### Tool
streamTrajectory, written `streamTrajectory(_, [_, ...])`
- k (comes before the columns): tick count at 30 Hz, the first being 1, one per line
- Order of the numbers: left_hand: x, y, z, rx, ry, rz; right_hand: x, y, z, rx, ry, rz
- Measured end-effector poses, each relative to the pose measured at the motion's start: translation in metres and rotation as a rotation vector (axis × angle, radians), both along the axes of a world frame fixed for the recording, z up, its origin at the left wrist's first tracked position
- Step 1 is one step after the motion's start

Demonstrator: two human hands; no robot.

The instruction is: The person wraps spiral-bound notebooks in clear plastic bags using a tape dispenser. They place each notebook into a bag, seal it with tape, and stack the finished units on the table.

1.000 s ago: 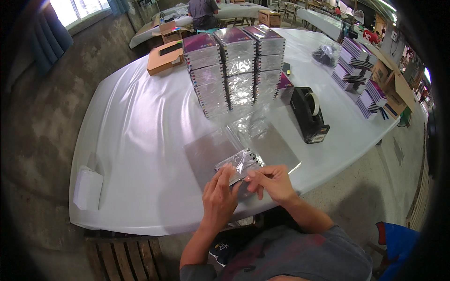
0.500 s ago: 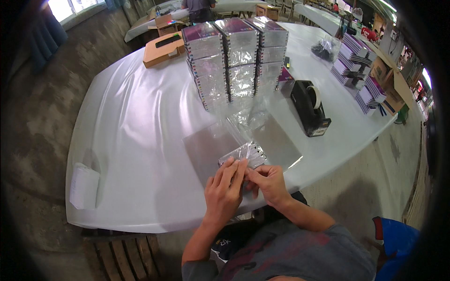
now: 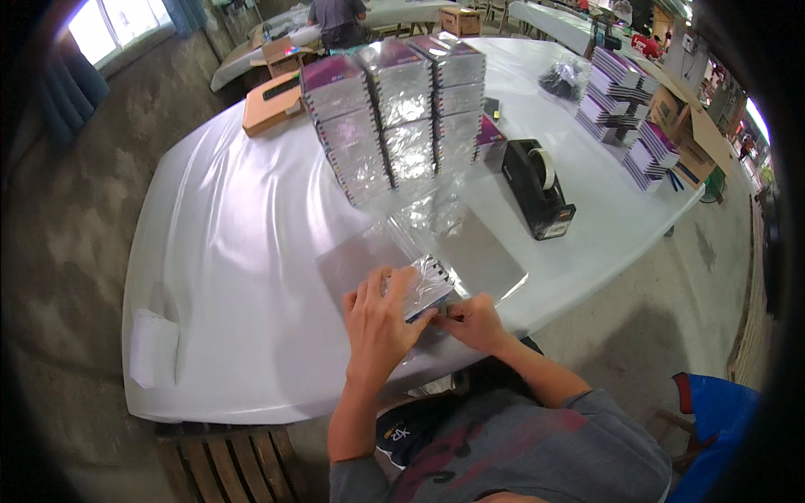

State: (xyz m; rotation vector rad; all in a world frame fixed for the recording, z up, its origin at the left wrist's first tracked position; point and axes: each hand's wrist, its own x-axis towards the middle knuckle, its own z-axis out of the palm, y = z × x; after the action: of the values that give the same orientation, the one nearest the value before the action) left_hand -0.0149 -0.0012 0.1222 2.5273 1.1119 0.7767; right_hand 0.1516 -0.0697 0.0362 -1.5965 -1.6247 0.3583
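A small stack of spiral-bound notebooks (image 3: 430, 291) in clear plastic wrap lies tilted near the table's front edge, its black coil on the right. My left hand (image 3: 379, 317) grips it from the left, fingers over the top and thumb along the near side. At its near right corner my right hand (image 3: 475, 325) is closed in a pinch on the wrap; the fingertips are partly hidden. Clear plastic sheets (image 3: 480, 243) lie flat beneath and behind the bundle. Just beyond them, wrapped notebooks (image 3: 409, 109) stand in three tall columns side by side.
A black tape dispenser (image 3: 537, 191) stands right of the columns. Unwrapped notebook stacks (image 3: 616, 92) and an open carton (image 3: 692, 138) are at the far right. A cardboard box (image 3: 272, 105) sits far left; a white paper bundle (image 3: 153, 348) lies near left. Someone (image 3: 337, 21) works beyond the table.
My left hand has shifted from the bundle's near edge to its left side and top, its thumb now apart from the fingers. The bundle is tipped up more. My right hand stays at its near corner.
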Motion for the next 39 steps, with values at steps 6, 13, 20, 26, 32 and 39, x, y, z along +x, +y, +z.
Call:
streamTrajectory(6, [0.029,-0.023,0.001,0.446,0.072,-0.228,0.069,-0.029,0.017,-0.627,1.511,0.076])
streamTrajectory(13, [0.066,-0.03,0.003,0.338,-0.118,-0.567,0.095,-0.04,0.075,-0.094,1.468,0.176])
streamTrajectory(20, [0.029,0.009,-0.078,-0.242,0.398,0.323,0.234,0.015,0.115,0.271,1.196,0.055])
streamTrajectory(26, [-0.011,0.01,-0.092,-0.288,0.385,0.154,0.322,0.124,0.132,-0.041,1.181,-0.13])
streamTrajectory(32, [-0.019,0.009,-0.092,-0.258,0.397,0.151,0.333,0.213,0.096,-0.132,1.225,0.025])
streamTrajectory(39, [-0.016,0.006,-0.094,-0.222,0.387,0.178,0.335,0.248,0.066,-0.57,0.249,0.047])
